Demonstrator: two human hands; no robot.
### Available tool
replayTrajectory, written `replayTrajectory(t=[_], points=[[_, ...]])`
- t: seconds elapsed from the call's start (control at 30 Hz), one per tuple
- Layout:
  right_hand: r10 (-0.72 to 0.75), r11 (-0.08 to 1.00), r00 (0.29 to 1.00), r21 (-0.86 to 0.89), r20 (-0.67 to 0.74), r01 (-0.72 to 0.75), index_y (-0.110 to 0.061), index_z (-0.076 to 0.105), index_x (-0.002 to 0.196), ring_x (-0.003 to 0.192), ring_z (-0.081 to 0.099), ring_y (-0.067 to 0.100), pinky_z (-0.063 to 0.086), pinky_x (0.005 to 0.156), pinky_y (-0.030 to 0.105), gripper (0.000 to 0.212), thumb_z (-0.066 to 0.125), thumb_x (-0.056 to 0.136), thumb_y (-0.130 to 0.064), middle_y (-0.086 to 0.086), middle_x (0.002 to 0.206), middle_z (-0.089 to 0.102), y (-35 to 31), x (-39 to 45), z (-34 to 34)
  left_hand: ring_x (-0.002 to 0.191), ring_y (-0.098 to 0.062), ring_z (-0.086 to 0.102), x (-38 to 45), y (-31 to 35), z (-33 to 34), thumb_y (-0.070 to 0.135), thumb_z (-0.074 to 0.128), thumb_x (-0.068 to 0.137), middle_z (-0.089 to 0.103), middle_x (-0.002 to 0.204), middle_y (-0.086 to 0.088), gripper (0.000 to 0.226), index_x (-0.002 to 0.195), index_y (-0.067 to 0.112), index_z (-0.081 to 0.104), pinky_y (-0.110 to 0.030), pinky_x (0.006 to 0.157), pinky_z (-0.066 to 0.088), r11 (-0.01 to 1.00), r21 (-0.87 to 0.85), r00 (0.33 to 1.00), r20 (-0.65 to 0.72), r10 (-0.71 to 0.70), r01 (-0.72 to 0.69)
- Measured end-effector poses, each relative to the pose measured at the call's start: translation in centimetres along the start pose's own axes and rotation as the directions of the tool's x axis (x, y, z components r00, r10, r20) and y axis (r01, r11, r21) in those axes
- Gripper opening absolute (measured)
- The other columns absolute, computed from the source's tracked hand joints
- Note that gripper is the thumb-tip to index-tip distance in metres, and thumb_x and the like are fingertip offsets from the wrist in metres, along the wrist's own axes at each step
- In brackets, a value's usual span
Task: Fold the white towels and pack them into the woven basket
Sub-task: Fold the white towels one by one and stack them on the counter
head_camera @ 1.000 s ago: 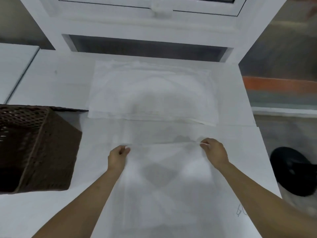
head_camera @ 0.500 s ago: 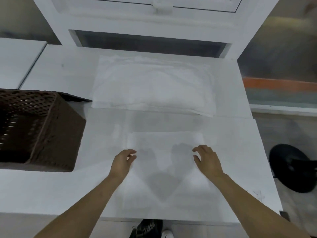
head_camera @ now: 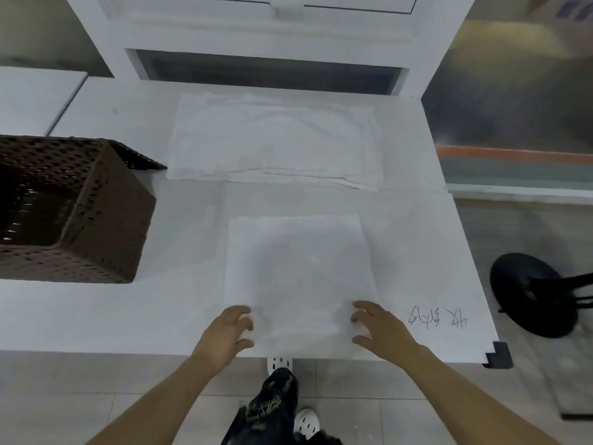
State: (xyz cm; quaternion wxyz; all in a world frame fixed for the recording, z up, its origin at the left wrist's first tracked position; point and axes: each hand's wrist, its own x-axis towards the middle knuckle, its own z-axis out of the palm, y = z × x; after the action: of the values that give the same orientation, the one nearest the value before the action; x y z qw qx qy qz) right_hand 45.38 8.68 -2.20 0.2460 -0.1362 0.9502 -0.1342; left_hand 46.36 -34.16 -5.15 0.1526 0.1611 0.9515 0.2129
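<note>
So there's a folded white towel [head_camera: 300, 274] lying flat on the white table [head_camera: 134, 316], right up against the table's near edge, roughly in the middle of it. Both hands are down at the towel's near corners. The left hand [head_camera: 224, 332] has its fingers curled around the near-left corner, thumb underneath at the table edge, so it looks like it's gripping that corner. The right hand [head_camera: 378, 329] does the same on the near-right corner, fingers on top and thumb hooked below.

The second white towel [head_camera: 276, 142] is spread out bigger and a bit wrinkly toward the far edge of the table, well apart from the folded one. The woven basket [head_camera: 80, 213] is brown, sitting at the left edge of the table, tilted so you can see into it. Can't make out anything inside, it's pretty dark in there.

There's some scribbled handwriting [head_camera: 438, 317] on the table near the near-right corner, just beside the right hand. A black stool [head_camera: 529, 293] stands on the floor off the right edge.
</note>
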Motion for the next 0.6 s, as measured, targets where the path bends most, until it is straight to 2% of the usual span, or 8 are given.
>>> replayTrajectory(t=[0.07,0.13,0.2,0.27,0.33,0.43,0.5,0.6], points=[[0.018,1.000,1.000,-0.024,0.003,-0.018,-0.030,0.060,0.127,0.137,0.043,0.006,0.048,0.098,0.029,0.033,0.064,0.095,-0.036,-0.019,0.160,0.031,-0.1,-0.1,-0.2,0.139,-0.015,0.040,-0.4,-0.2,0.3,0.031,0.078,0.086,0.047,0.149,0.005,0.024,0.106,0.026,0.066,-0.034,0.099,0.053,0.998,0.066,1.000,0.003,0.021,-0.022],[0.025,0.998,0.999,-0.055,-0.025,-0.026,-0.027,0.063,0.119,0.134,0.047,0.004,0.051,0.088,0.027,0.022,0.059,0.098,-0.027,-0.020,0.159,0.033,-0.3,-0.2,-0.2,0.135,-0.019,0.049,-0.8,-0.4,0.3,0.019,0.081,0.082,0.054,0.144,0.000,0.024,0.101,0.024,0.067,-0.033,0.090,0.059,0.992,0.128,1.000,-0.030,0.004,0.000],[0.022,0.998,0.999,-0.060,-0.049,-0.025,-0.024,0.064,0.111,0.133,0.048,0.004,0.052,0.084,0.026,0.014,0.057,0.099,-0.025,-0.019,0.157,0.037,-0.3,0.1,-0.2,0.122,-0.018,0.060,-0.8,-0.5,0.0,0.013,0.083,0.079,0.063,0.130,0.001,0.023,0.094,0.023,0.069,-0.026,0.078,0.059,0.988,0.151,0.996,-0.088,-0.027,0.041],[0.028,0.999,0.997,-0.036,-0.067,-0.030,-0.023,0.065,0.104,0.133,0.049,0.005,0.053,0.086,0.028,0.010,0.057,0.098,-0.024,-0.019,0.152,0.044,-0.6,0.1,-0.4,0.106,-0.019,0.067,-0.8,-0.1,-0.7,0.011,0.081,0.079,0.069,0.113,0.003,0.019,0.092,0.021,0.072,-0.025,0.074,0.057,0.986,0.166,0.993,-0.114,-0.009,0.028],[0.053,0.998,0.997,0.019,-0.063,-0.052,-0.025,0.063,0.100,0.122,0.056,0.009,0.054,0.087,0.031,0.008,0.056,0.096,-0.025,-0.018,0.133,0.058,-1.2,0.1,-1.3,0.094,-0.020,0.067,-0.8,0.4,-1.6,0.014,0.072,0.089,0.068,0.101,0.004,0.009,0.097,0.019,0.070,-0.028,0.071,0.053,0.986,0.164,0.993,-0.119,-0.018,0.038],[0.129,0.981,0.989,0.153,-0.078,-0.116,-0.031,0.056,0.095,0.079,0.061,0.010,0.055,0.074,0.033,0.003,0.054,0.093,-0.031,-0.013,0.087,0.064,-2.0,-0.6,-3.5,0.090,-0.018,0.067,-0.7,0.8,-3.6,0.028,0.055,0.102,0.069,0.102,0.007,0.015,0.110,0.022,0.067,-0.032,0.070,0.053,0.986,0.088,0.980,-0.149,-0.130,0.144],[0.167,0.963,0.977,0.233,-0.135,-0.133,-0.034,0.054,0.093,0.067,0.058,0.005,0.053,0.069,0.030,0.003,0.056,0.093,-0.032,-0.015,0.077,0.063,-2.2,-1.0,-5.1,0.090,-0.016,0.068,-0.5,0.9,-5.0,0.031,0.054,0.103,0.070,0.107,0.011,0.019,0.114,0.024,0.067,-0.031,0.071,0.053,0.985,0.036,0.968,-0.194,-0.160,0.170],[0.183,0.945,0.962,0.305,-0.204,-0.116,-0.035,0.053,0.090,0.069,0.062,0.005,0.055,0.067,0.030,0.008,0.058,0.093,-0.031,-0.016,0.075,0.065,-2.7,-1.4,-7.1,0.094,-0.011,0.067,0.2,1.5,-7.6,0.035,0.053,0.102,0.068,0.110,0.015,0.022,0.117,0.027,0.068,-0.032,0.076,0.055,0.990,-0.034,0.957,-0.250,-0.143,0.139]])
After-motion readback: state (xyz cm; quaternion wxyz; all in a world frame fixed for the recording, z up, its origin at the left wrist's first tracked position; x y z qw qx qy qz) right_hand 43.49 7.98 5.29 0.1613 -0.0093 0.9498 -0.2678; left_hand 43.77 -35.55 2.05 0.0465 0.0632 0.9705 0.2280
